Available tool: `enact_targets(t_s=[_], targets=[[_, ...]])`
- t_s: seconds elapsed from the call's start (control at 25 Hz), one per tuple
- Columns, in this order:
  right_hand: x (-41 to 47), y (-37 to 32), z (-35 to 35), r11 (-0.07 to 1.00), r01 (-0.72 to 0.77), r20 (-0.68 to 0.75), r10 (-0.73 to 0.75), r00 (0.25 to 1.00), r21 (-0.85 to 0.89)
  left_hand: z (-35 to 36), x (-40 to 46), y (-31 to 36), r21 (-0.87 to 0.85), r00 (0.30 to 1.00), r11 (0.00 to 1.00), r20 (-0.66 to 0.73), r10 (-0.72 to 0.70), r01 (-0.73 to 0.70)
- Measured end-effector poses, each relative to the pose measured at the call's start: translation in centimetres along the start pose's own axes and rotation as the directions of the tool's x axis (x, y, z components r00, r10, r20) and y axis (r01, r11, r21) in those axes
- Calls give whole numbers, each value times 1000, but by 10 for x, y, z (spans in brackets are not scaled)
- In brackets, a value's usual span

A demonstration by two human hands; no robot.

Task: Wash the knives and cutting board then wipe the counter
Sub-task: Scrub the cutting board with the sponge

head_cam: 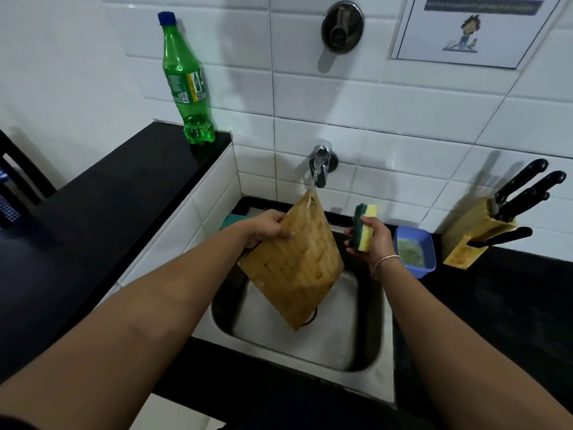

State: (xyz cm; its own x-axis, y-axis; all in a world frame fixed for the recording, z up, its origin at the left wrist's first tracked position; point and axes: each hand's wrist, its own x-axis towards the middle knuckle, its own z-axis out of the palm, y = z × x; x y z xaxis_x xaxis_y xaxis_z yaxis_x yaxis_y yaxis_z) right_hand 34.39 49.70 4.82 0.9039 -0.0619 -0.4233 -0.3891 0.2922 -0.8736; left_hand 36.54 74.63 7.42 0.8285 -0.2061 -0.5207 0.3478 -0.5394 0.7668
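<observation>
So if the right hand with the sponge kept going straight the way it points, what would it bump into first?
Probably the tiled wall behind the sink: the right hand, gripping the sponge, points up and away, right of the tap. Depth is hard to judge.

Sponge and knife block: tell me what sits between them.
In the head view, a blue bowl of greenish soapy liquid stands on the counter between the sponge and the knife block.

Above the brushed, dull steel sink [310, 346], a pale wooden cutting board [294, 262] with a block-patterned grain is seen wet under water from a polished chrome tap [321, 159]. Just right of the sink, a yellow foam sponge [365, 231] backed with a rough green scouring layer, a blue plastic tub [415, 252] and a wooden knife block [477, 234] holding smooth black-handled knives [524, 193] are shown. The counter [496, 299] around the sink is dark and glossy, the wall tiles [403, 119] behind it are glazed white, and a translucent green plastic bottle [187, 85] is seen to its left.
</observation>
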Motion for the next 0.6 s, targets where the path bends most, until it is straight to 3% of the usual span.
enact_targets(t_s=[0.28,0.44,0.48,0.56,0.6], targets=[[11,-11,8,991,21,22,-24,999,134,-13,12,2,13,993,1000,113,-14,12],[16,-1,18,994,-17,23,15,1000,107,-25,9,-17,34,990,999,137,-40,35],[16,3,21,997,19,26,-21,999,72,-27,10,-22,62,990,997,131,-46,38],[15,12,26,960,242,43,-238,970,-142,-23,13,-23,125,994,992,97,-41,29],[13,15,26,853,403,99,-394,914,-332,-18,17,-21,173,997,985,77,-28,14]])
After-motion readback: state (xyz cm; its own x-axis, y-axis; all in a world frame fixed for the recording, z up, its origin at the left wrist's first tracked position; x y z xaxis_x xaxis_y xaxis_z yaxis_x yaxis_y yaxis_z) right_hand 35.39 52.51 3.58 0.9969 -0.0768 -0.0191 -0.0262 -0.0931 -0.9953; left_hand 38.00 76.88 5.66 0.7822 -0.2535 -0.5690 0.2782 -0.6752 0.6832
